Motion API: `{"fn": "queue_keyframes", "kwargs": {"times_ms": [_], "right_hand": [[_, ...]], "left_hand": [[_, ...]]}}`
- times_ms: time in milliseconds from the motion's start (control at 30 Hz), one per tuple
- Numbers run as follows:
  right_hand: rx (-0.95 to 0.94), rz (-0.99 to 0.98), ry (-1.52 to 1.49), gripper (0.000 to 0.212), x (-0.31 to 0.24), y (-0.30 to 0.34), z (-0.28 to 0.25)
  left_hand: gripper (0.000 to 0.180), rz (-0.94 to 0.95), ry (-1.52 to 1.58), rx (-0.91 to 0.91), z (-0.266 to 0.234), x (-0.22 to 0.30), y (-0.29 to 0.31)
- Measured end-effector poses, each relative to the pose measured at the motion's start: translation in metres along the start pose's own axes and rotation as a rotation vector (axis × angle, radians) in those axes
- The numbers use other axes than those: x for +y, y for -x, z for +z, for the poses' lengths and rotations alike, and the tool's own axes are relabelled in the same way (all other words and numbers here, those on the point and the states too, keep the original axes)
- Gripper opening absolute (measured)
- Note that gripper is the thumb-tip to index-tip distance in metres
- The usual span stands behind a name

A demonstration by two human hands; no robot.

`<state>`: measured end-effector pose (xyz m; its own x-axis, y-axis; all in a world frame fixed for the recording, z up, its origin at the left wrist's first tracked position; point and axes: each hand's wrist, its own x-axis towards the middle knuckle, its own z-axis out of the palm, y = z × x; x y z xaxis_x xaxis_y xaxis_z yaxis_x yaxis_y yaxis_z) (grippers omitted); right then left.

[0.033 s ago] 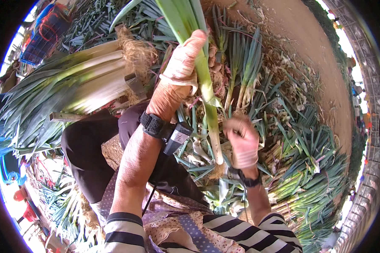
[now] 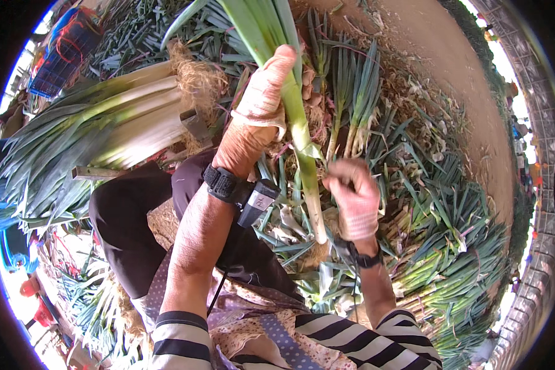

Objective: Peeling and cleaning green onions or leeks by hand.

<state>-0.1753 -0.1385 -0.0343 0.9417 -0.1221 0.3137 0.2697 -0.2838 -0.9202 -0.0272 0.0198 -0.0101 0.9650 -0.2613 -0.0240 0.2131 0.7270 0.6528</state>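
My left hand [image 2: 265, 92], in a pale glove, is closed around a leek [image 2: 299, 126] just below its green leaves. The leek hangs at a slant, its white root end pointing down toward me. A loose flap of outer leaf [image 2: 313, 151] sticks out partway down the stalk. Just right of the stalk, below this flap, is my right hand [image 2: 356, 200], its fingers curled in toward the thumb and slightly blurred. Whatever those fingers may hold is too small or hidden to make out.
Thick leeks [image 2: 129, 111] lie stacked on my left, roots facing inward, beside a metal bar [image 2: 95, 173]. Thinner green stalks [image 2: 450, 271] are heaped on my right. Leaf scraps cover the ground ahead, bordering bare dirt [image 2: 468, 117]. A blue crate [image 2: 65, 58] stands far left.
My right hand has shifted slightly, its fingertips now nearer the stalk and the leaf flap. My left hand and the leek have barely moved.
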Motion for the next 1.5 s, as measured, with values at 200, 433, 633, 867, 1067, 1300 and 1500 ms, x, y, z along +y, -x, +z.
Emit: {"fn": "queue_keyframes", "kwargs": {"times_ms": [200,433,633,867,1067,1300,1500], "right_hand": [[-0.086,-0.253,-0.111,0.036,0.0,-0.064,0.031],[-0.123,-0.246,-0.4,0.024,0.006,-0.065,0.061],[-0.386,-0.328,0.16,0.016,0.003,0.007,0.026],[0.044,-0.142,0.134,0.05,-0.026,-0.027,0.034],[-0.089,-0.34,0.479,0.041,-0.011,-0.045,0.039],[-0.433,-0.359,0.571,0.02,-0.003,0.019,0.023],[-0.51,-0.086,0.708,0.016,0.014,0.09,-0.011]], "left_hand": [[0.039,0.002,0.075,-0.138,0.003,-0.004,0.006],[0.04,0.045,0.133,0.002,0.018,0.004,0.017],[0.04,0.064,0.178,0.043,-0.006,0.01,-0.003],[0.04,0.047,0.135,0.011,0.007,0.012,0.009],[0.033,-0.005,0.056,0.062,-0.002,0.001,0.002],[0.025,0.042,0.032,0.039,-0.011,0.01,-0.002],[0.027,0.049,0.059,0.018,-0.01,0.006,-0.002]]}}
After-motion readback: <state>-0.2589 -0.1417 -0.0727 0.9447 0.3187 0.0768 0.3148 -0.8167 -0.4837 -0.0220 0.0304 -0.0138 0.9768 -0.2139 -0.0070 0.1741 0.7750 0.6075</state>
